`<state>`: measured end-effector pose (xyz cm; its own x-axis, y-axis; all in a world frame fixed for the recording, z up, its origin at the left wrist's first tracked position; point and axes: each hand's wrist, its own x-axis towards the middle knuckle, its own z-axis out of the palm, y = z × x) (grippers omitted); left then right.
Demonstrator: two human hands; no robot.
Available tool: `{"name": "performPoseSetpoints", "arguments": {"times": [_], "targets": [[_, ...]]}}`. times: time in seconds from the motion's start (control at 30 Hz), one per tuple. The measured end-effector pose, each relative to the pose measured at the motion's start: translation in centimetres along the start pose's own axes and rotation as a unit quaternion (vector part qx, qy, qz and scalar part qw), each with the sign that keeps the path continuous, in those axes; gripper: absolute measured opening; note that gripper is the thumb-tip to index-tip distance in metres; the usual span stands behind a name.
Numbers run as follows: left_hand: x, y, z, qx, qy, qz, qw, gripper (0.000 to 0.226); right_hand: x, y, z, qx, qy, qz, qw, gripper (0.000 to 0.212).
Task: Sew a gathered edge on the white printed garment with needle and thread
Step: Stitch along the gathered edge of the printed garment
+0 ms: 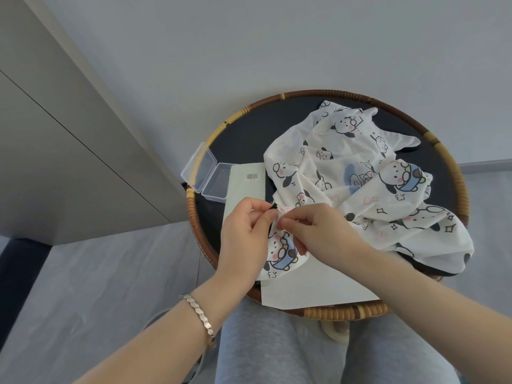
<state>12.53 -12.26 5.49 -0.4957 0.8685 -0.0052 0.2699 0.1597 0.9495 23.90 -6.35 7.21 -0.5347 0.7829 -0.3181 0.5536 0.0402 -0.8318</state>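
Observation:
The white printed garment (357, 184) lies crumpled across the round dark table (238, 134), its near edge bunched up between my hands. My left hand (243, 239) pinches that gathered edge, with a small dark bit of thread or knot (274, 207) showing at the fingertips. My right hand (321, 231) grips the thin silver needle (280, 215), which pokes into the bunched cloth right beside the left fingers. A dark thread (199, 268) hangs down past the table's left rim.
An open clear plastic box (206, 173) rests on the table's left rim (191, 206). A pale sheet of paper with a barcode (246, 187) lies under the garment and hands. My grey-trousered knees sit below the woven rim; a grey wall stands behind.

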Motion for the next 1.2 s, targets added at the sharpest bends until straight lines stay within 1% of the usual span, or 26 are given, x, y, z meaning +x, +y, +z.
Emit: {"name": "performPoseSetpoints", "arguments": {"times": [0.1,0.17,0.3,0.37,0.5,0.57,0.7,0.77,0.83,0.87,0.93,0.97,1.03,1.1,1.2], "targets": [[-0.3,0.0,0.0,0.008,-0.031,0.007,0.999,0.025,0.0,0.0,0.1,0.028,0.004,-0.001,1.0,0.028],[-0.3,-0.1,-0.1,0.01,-0.042,0.007,0.999,0.026,0.1,0.1,0.2,0.067,0.005,0.007,0.998,0.026],[0.0,0.2,-0.5,-0.016,-0.034,0.001,0.999,0.017,0.1,0.3,0.1,0.18,-0.014,0.036,0.983,0.023],[-0.2,0.3,-0.3,-0.03,-0.032,0.004,0.999,0.014,-0.1,0.2,-0.1,0.214,-0.025,0.051,0.975,0.024],[-0.1,0.1,-0.1,-0.024,-0.016,0.011,1.0,0.012,-0.5,-0.2,-0.4,0.222,-0.061,0.074,0.97,0.021],[0.0,0.1,-0.2,0.001,-0.02,0.031,0.999,0.013,-0.7,-0.4,-0.5,0.234,-0.069,0.076,0.967,0.024],[-0.6,0.2,0.1,0.075,-0.076,0.093,0.99,0.026,-0.3,0.0,-0.5,0.238,-0.016,0.062,0.969,0.014],[-0.6,0.1,-0.1,0.093,-0.084,0.11,0.986,0.027,-0.1,-0.1,-0.5,0.233,-0.02,0.05,0.971,0.016],[-0.4,-0.1,-0.5,0.095,-0.088,0.108,0.986,0.027,0.0,-0.2,-0.7,0.199,-0.048,0.029,0.978,0.018],[-0.3,-0.1,-0.6,0.09,-0.092,0.104,0.986,0.028,0.1,-0.2,-1.0,0.157,-0.059,0.022,0.986,0.018],[-0.2,0.0,-0.7,0.083,-0.104,0.094,0.987,0.03,0.4,0.0,-1.5,0.068,-0.058,0.016,0.996,0.018],[-0.2,0.2,-0.6,0.083,-0.11,0.09,0.986,0.03,0.6,0.1,-1.7,0.055,-0.05,0.019,0.997,0.017],[-0.2,0.4,-0.5,0.082,-0.117,0.083,0.986,0.028,0.9,0.1,-1.9,0.084,-0.026,0.026,0.996,0.013],[-0.2,0.6,-0.3,0.083,-0.117,0.078,0.987,0.026,1.0,0.1,-1.8,0.152,0.005,0.044,0.987,0.01],[-0.2,0.8,-0.1,0.07,-0.093,0.08,0.99,0.024,1.1,0.0,-1.6,0.223,0.057,0.046,0.972,0.008]]}}
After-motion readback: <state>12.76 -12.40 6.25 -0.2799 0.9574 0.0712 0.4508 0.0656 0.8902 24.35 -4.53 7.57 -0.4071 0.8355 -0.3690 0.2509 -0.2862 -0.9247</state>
